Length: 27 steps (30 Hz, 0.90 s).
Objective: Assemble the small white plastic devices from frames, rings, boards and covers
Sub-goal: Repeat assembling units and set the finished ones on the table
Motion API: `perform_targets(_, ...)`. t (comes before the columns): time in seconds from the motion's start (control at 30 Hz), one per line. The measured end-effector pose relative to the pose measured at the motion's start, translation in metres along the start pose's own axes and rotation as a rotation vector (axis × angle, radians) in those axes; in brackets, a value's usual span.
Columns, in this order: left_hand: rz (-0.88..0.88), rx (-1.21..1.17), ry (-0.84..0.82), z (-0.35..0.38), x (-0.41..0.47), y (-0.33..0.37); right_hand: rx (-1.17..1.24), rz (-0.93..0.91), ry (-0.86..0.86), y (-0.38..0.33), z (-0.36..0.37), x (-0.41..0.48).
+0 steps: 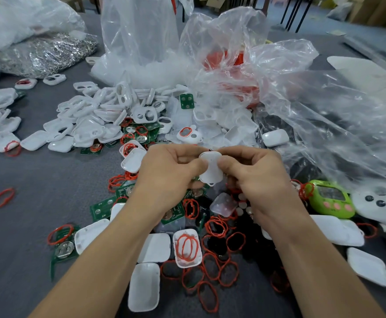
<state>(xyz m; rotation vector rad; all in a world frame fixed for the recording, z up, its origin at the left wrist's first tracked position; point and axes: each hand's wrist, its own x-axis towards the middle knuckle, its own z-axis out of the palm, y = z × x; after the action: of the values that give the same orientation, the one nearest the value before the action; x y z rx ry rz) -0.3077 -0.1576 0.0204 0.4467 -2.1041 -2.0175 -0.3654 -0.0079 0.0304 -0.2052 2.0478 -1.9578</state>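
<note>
White device (211, 167) pinched between left hand (171, 171) and right hand (253, 173); no legible writing.

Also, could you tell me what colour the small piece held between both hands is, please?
White; the piece shows best in the head view.

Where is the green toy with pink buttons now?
In the head view, the green toy lies on the right, just right of the right hand, beside a white controller.
</note>
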Motion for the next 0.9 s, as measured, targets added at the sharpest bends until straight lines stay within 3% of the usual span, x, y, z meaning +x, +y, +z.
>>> perform_targets(0.13, 0.062, 0.050, 0.133, 0.005, -0.002, -0.002, 0.041, -0.045, 0.084, 0.002, 0.002, 0.000)
perform_targets(0.37, 0.136, 0.067, 0.215, 0.009, -0.005, -0.002, -0.003, -0.171, 0.162, 0.010, 0.006, -0.001)
perform_targets(0.57, 0.133, 0.005, 0.234, 0.005, -0.003, 0.003, -0.079, -0.112, -0.037, 0.007, 0.001, -0.001)
perform_targets(0.7, 0.098, -0.009, 0.205, 0.004, -0.002, 0.003, -0.208, -0.068, -0.193, 0.003, -0.005, -0.003)
perform_targets(0.9, 0.099, 0.147, -0.003, 0.006, -0.006, 0.001, -0.039, -0.083, -0.121, -0.002, -0.007, -0.003)
